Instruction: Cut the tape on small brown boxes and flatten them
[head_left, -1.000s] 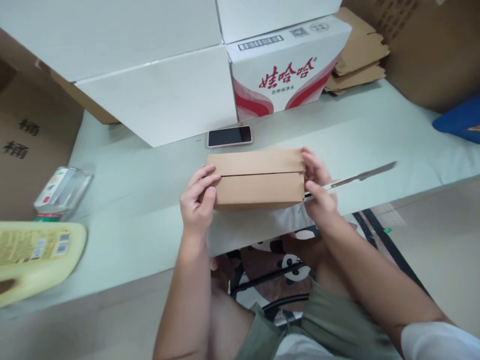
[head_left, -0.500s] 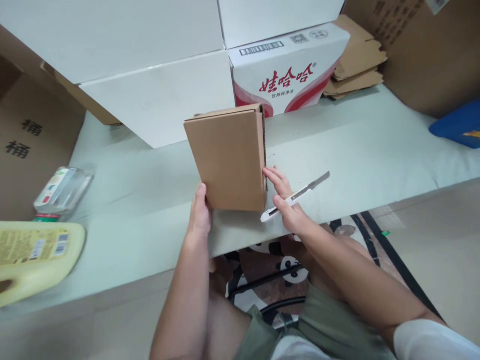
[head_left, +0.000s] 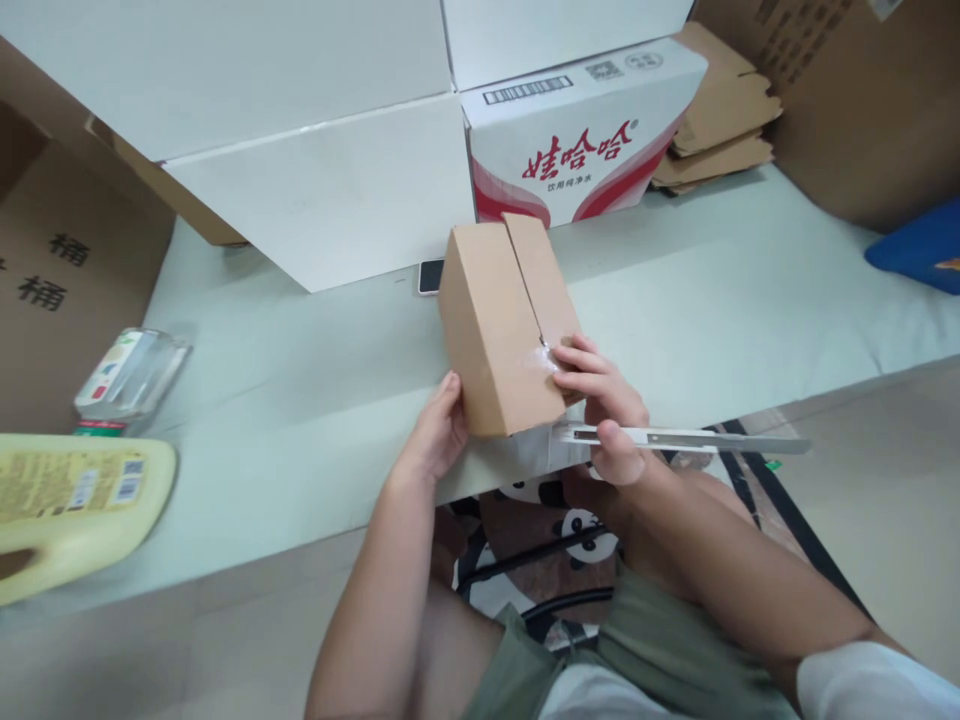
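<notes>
A small brown cardboard box [head_left: 487,330] is tilted between my hands above the table's front part, its flap seam facing up and right. My left hand [head_left: 439,430] grips the box's lower left corner. My right hand [head_left: 611,410] holds a white utility knife [head_left: 675,440], its long blade out and pointing right, while the fingertips press on the box near the seam. Clear tape [head_left: 546,355] shines at the seam beneath those fingers, and a loose clear piece seems to hang below the box.
A phone [head_left: 430,277] lies behind the box, before white cartons [head_left: 322,190]. Flattened cardboard [head_left: 724,110] is stacked at back right, near a blue object [head_left: 919,250]. On the left are a clear plastic pack [head_left: 133,375] and a yellow bottle [head_left: 82,510]. The table edge [head_left: 787,400] runs in front.
Both hands have turned the box, so its seam and tape now show instead of the plain face. The knife has swung to point right, and the phone behind has come into view.
</notes>
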